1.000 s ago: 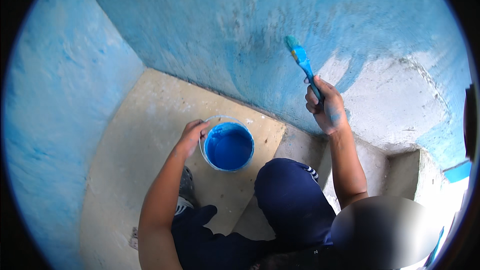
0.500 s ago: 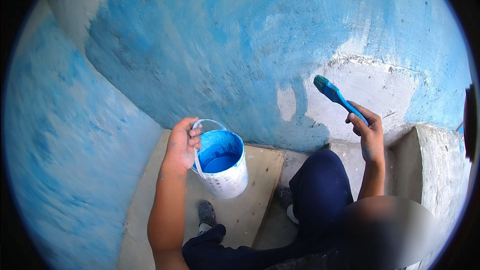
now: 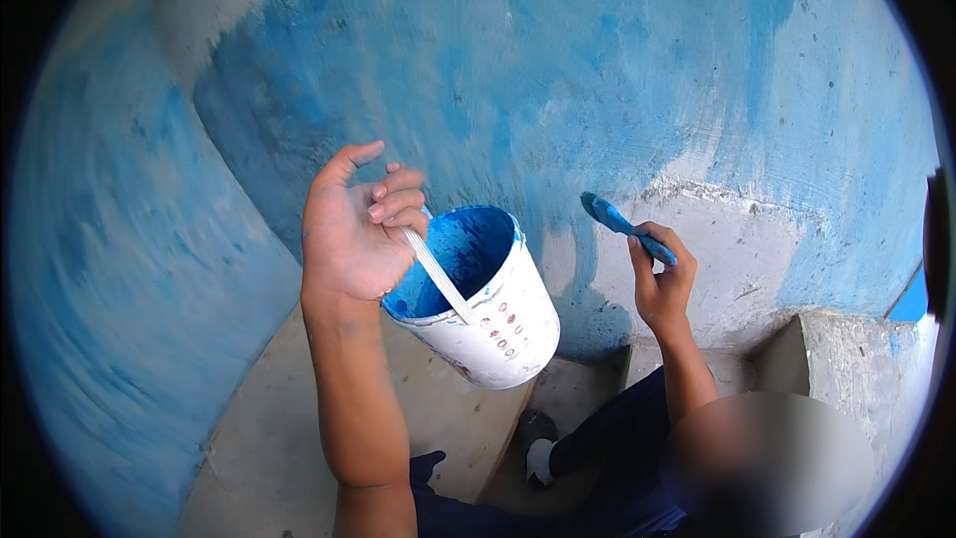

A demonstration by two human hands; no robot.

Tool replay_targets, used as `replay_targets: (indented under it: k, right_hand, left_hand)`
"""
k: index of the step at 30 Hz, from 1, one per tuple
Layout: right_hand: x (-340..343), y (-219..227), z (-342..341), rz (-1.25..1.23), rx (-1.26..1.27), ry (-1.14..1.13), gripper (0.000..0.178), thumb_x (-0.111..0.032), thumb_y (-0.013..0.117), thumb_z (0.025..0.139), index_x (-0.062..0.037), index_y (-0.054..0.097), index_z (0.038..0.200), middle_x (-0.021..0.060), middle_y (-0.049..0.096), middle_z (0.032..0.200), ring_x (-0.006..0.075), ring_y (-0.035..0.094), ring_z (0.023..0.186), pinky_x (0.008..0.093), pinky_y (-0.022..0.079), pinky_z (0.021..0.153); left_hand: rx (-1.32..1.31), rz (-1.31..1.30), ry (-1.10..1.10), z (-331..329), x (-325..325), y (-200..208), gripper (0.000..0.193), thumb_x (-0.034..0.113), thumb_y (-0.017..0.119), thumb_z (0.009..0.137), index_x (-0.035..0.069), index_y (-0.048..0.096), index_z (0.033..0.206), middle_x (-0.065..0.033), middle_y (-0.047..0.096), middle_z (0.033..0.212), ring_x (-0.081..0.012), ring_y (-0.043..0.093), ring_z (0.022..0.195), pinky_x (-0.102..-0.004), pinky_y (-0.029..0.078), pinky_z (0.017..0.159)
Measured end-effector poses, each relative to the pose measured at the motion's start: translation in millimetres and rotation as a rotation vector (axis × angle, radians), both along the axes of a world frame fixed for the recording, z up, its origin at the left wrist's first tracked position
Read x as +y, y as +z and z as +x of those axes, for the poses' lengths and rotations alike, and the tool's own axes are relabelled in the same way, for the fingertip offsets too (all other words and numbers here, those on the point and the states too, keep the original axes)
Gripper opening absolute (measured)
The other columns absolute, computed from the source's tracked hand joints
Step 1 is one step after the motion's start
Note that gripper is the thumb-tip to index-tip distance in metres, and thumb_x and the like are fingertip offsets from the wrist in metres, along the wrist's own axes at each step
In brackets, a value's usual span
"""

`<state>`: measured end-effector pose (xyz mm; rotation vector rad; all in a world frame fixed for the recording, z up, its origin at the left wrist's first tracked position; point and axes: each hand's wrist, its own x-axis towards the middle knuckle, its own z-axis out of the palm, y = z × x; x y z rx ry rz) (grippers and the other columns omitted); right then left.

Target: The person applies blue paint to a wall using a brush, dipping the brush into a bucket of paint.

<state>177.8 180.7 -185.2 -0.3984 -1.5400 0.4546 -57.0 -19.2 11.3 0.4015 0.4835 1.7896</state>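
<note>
Bucket [image 3: 488,304] hangs tilted by its handle [image 3: 438,274] from the left hand [image 3: 354,229] — fingers hooked round it. At three o'clock, the right hand [image 3: 659,284] pinches a brush [image 3: 625,226] — near the wall [image 3: 558,70].

White bucket [image 3: 498,324], blue-coated inside, small dark dots outside; blue-smeared paintbrush [image 3: 625,227]; wall [image 3: 558,70] mottled blue over bare grey; trousers [image 3: 607,468] dark navy.

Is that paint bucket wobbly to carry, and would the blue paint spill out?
Probably wobbly: the white bucket hangs tilted from a thin handle hooked over the left hand fingers. Likely not heavy, since those fingers alone carry it. The blue paint sits low inside, so a spill seems unlikely unless it tips much further.
</note>
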Motion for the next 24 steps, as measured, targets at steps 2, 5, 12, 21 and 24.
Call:
replay_targets:
  k: [2, 5, 12, 21, 24]
  right_hand:
    - [10.3, -25.0, -6.7, 0.150, -0.177, -0.127, 0.025, 0.006, 0.073, 0.083, 0.0019, 0.069, 0.107, 0.0116, 0.062, 0.081, 0.0222, 0.056, 0.067, 0.0310, 0.044, 0.059]
    - [13.3, -67.8, -18.9, 0.345, -0.227, -0.238, 0.041, 0.009, 0.076, 0.074, -0.0003, 0.071, 0.114, 0.0151, 0.065, 0.094, 0.0298, 0.067, 0.090, 0.0379, 0.055, 0.074]
    - [6.1, -104.8, -34.8, 0.345, -0.492, -0.215, 0.043, 0.009, 0.074, 0.074, -0.0003, 0.068, 0.116, 0.0204, 0.062, 0.133, 0.0363, 0.063, 0.123, 0.0427, 0.057, 0.097]
    - [-5.7, -192.9, -76.0, 0.053, -1.012, -0.079, 0.022, -0.007, 0.058, 0.093, -0.0009, 0.064, 0.113, 0.0198, 0.066, 0.125, 0.0366, 0.070, 0.107, 0.0439, 0.060, 0.080]
    - [-0.7, -162.4, -69.0, -0.047, -0.958, -0.079, 0.027, -0.004, 0.059, 0.090, -0.0026, 0.064, 0.117, 0.0186, 0.067, 0.126, 0.0386, 0.071, 0.100, 0.0447, 0.060, 0.081]
  left_hand:
    - [0.037, -0.024, -0.039, 10.3, 13.3, -4.5, 0.024, 0.018, 0.062, 0.094, 0.007, 0.041, 0.093, 0.0000, 0.039, 0.068, -0.0087, 0.036, 0.049, -0.0240, 0.031, 0.052]
    - [0.003, -0.024, 0.032, 12.2, 15.6, -4.5, 0.024, 0.019, 0.061, 0.095, 0.008, 0.040, 0.090, -0.0007, 0.036, 0.068, -0.0099, 0.031, 0.048, -0.0256, 0.029, 0.053]
    - [0.021, -0.017, 0.173, 3.3, 7.1, -8.6, 0.035, 0.022, 0.058, 0.099, 0.009, 0.035, 0.075, -0.0027, 0.031, 0.068, -0.0119, 0.024, 0.049, -0.0287, 0.028, 0.057]
    - [0.062, 0.048, 0.289, -21.4, -8.9, -7.1, 0.034, 0.020, 0.056, 0.100, 0.008, 0.036, 0.075, -0.0037, 0.032, 0.068, -0.0131, 0.025, 0.049, -0.0281, 0.029, 0.057]
    - [0.063, 0.019, 0.284, -24.8, -11.0, -9.2, 0.033, 0.020, 0.055, 0.100, 0.007, 0.037, 0.076, -0.0038, 0.032, 0.069, -0.0129, 0.024, 0.050, -0.0278, 0.029, 0.057]
